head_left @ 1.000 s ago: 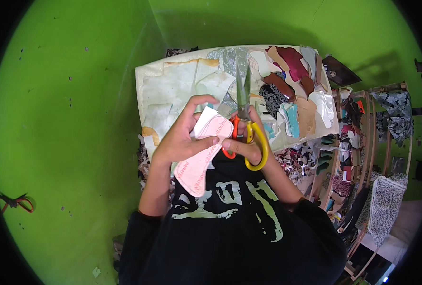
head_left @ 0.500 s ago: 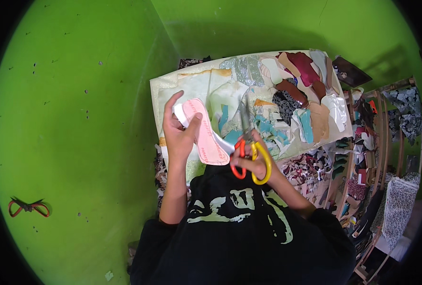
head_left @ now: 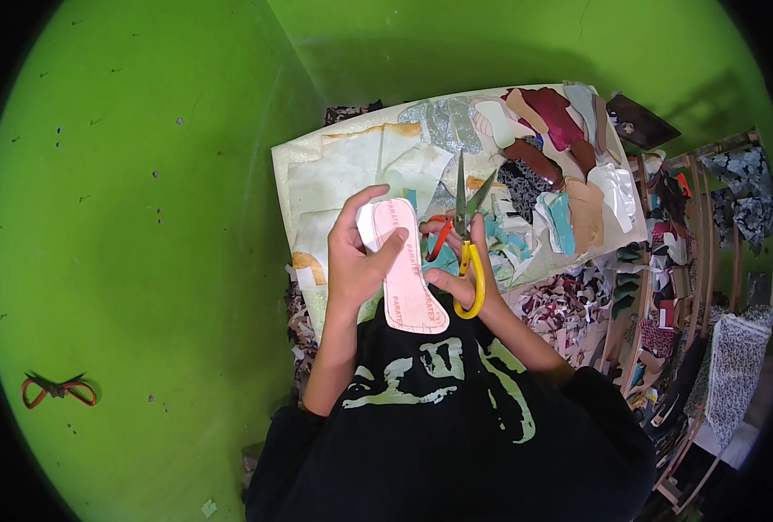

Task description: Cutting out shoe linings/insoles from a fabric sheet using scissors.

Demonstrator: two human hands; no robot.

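Pink insole (head_left: pixel 406 270) in L hand (head_left: pixel 356 261), scissors (head_left: pixel 465 235) R.

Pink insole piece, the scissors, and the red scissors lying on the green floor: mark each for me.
Pink insole piece (head_left: pixel 406 283): head view, middle of its flat face, below the left thumb.
Scissors (head_left: pixel 465 202): head view, pivot where the open blades meet.
Red scissors (head_left: pixel 56 389): head view, centre, between the loop handles.
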